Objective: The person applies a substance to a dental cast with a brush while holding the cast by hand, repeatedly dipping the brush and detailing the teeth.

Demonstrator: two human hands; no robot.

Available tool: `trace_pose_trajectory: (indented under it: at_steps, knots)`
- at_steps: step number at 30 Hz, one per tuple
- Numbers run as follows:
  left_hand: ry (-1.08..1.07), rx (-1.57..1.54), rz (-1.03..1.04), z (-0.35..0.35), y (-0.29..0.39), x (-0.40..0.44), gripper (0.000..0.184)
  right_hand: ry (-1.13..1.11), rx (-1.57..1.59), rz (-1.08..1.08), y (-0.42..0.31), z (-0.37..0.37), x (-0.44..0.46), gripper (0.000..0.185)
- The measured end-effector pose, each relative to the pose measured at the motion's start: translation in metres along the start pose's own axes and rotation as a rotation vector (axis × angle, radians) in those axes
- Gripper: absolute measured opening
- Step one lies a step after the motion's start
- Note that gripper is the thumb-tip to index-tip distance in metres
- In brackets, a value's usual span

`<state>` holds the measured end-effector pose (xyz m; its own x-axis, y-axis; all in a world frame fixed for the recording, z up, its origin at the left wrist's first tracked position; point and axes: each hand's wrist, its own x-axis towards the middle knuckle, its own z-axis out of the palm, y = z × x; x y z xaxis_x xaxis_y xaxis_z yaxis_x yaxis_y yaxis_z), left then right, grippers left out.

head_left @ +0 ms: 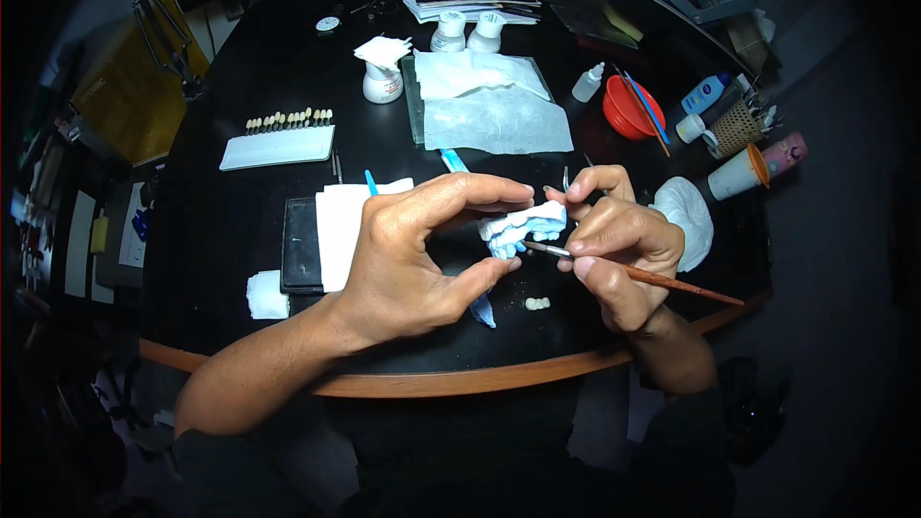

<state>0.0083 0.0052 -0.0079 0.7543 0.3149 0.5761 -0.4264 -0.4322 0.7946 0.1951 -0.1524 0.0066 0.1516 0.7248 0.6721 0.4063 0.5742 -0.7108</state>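
My left hand [413, 249] holds a blue and white dental model [526, 225] between thumb and fingers, above the black table. A brush with a reddish-brown wooden handle [672, 284] is pinched in my right hand [619, 245], and its dark tip is at the lower edge of the model. The fingertips of my right hand are close to the model's right end; whether they touch it is unclear. Below the hands, a small cream tooth-shaped piece [537, 304] lies on the table.
A white tissue [331, 230] covers part of a black box at left. Behind are a shade guide [278, 147], a tissue-topped bottle [382, 86], a sheet-covered glass slab [494, 120] and a red bowl [628, 110]. At right are crumpled tissue [693, 221] and an orange-rimmed cup [734, 176].
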Motion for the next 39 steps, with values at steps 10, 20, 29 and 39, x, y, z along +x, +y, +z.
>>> trace_pose_trajectory:
  at_steps: [10, 20, 29, 39]
  knots:
    - [0.002, 0.010, -0.016, 0.000, 0.002, 0.000, 0.053, 0.084, 0.074, 0.001, -0.004, -0.001, -0.001, 0.010]
    - [0.148, 0.129, 0.006, -0.005, 0.018, 0.009, 0.048, 0.611, -0.524, 0.149, -0.025, -0.142, 0.039, 0.006]
    - [0.150, 0.151, -0.036, -0.009, 0.021, 0.008, 0.056, 0.243, -0.704, 0.609, 0.090, -0.180, 0.068, 0.006]
    - [0.324, 0.093, -0.191, -0.007, 0.088, -0.085, 0.049, 0.291, -0.534, 0.401, 0.032, -0.259, 0.008, 0.010]
